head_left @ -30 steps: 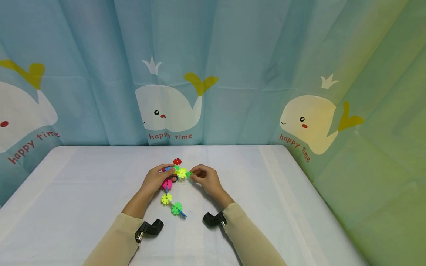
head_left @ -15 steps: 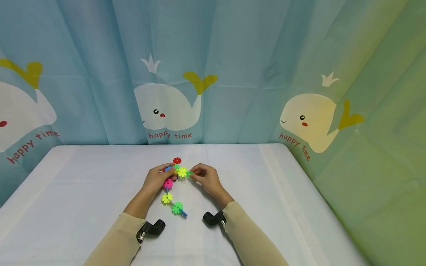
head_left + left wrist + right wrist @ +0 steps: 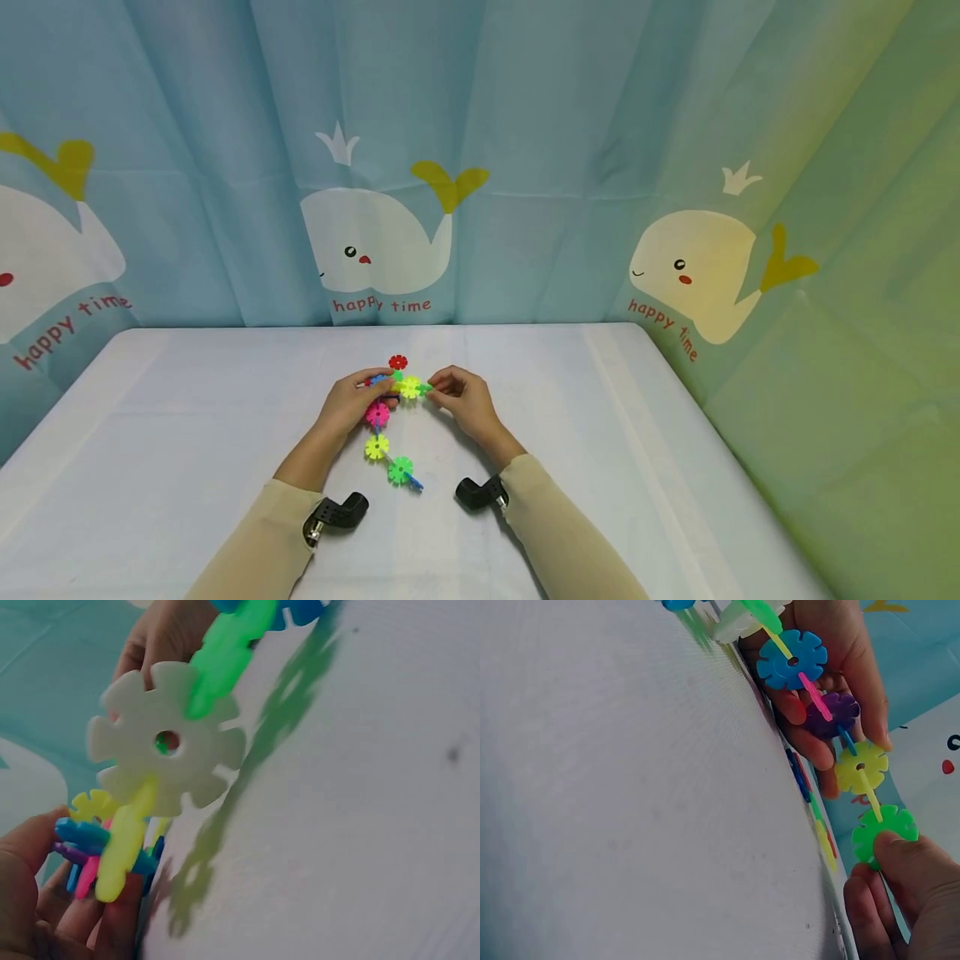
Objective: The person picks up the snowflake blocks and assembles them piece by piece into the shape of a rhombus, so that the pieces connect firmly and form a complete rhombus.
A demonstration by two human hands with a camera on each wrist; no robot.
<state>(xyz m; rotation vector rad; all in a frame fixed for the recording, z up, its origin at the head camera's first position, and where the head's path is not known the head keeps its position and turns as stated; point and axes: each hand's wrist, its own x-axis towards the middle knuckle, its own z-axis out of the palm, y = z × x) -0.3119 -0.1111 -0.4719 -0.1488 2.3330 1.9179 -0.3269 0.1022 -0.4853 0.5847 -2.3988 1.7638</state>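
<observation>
A chain of notched plastic discs in several colours hangs between and below the hands. My left hand point(image 3: 348, 408) holds it near the middle; in the right wrist view its fingers curl behind the blue disc point(image 3: 784, 669) and purple disc point(image 3: 829, 724). My right hand point(image 3: 467, 404) pinches the green end disc point(image 3: 864, 838) between thumb and fingers; a yellow disc point(image 3: 847, 780) comes before it. From the left hand, the other end runs toward the wearer through a pink disc point(image 3: 377, 414), a yellow-green disc point(image 3: 377, 447) and a green disc point(image 3: 401, 470). A white disc point(image 3: 169, 750) shows large in the left wrist view.
A red disc point(image 3: 398, 362) lies beyond the left hand, with other discs partly hidden there. The white-covered table point(image 3: 600, 467) reaches back to a blue-green curtain point(image 3: 540, 167) printed with whales.
The green disc in the right hand's pinch has turned slightly more edge-on. Both hands otherwise stay nearly in place, and the chain keeps its shape.
</observation>
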